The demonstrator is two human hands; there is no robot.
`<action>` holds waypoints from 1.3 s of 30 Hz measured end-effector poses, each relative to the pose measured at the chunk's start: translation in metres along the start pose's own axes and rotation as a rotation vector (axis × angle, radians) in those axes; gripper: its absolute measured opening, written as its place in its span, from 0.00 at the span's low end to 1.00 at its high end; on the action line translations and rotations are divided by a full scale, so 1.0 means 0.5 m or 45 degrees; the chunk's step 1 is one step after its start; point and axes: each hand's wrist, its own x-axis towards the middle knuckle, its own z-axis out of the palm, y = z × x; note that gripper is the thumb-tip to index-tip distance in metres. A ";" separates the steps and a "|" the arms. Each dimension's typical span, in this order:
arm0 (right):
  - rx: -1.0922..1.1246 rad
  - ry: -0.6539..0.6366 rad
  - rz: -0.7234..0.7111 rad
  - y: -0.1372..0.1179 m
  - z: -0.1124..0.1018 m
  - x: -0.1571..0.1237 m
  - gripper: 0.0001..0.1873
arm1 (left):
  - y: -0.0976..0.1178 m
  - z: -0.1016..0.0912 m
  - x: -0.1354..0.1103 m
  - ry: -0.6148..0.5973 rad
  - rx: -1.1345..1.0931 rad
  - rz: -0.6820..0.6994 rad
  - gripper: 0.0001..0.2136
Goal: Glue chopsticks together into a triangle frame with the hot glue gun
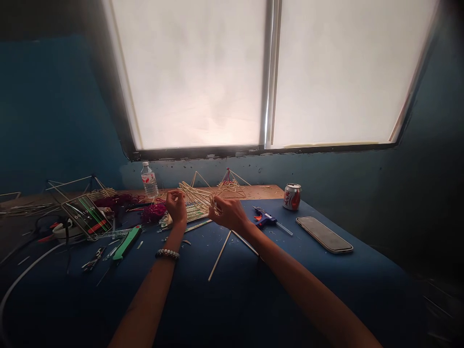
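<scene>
A bundle of thin wooden sticks (197, 195) fans out between my hands above the table. My right hand (229, 212) is closed around its right end. At the left end, my left hand (176, 207) has its fingers curled together in a pinch; what they hold, if anything, is hidden. A beaded bracelet (167, 253) circles my left wrist. Two loose sticks lie on the blue tabletop below my right hand, one stick (219, 256) fully in sight and the other partly behind my forearm.
To the right are a blue glue gun (264, 217), a drink can (292, 197) and a phone (324, 234). A green-handled tool (126, 243), dark red yarn (154, 211), a propped phone with a timer (87, 216) and a water bottle (149, 180) stand left. Stick frames (230, 183) sit behind.
</scene>
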 end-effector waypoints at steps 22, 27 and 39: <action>0.054 0.074 0.039 -0.001 -0.004 0.002 0.04 | 0.005 0.003 -0.004 -0.049 -0.150 -0.141 0.07; 0.041 0.060 0.044 -0.002 -0.003 0.001 0.05 | 0.002 0.003 -0.005 -0.082 -0.156 -0.058 0.14; -0.016 0.037 -0.001 0.002 0.002 0.000 0.06 | -0.002 0.003 -0.001 0.052 0.058 -0.018 0.16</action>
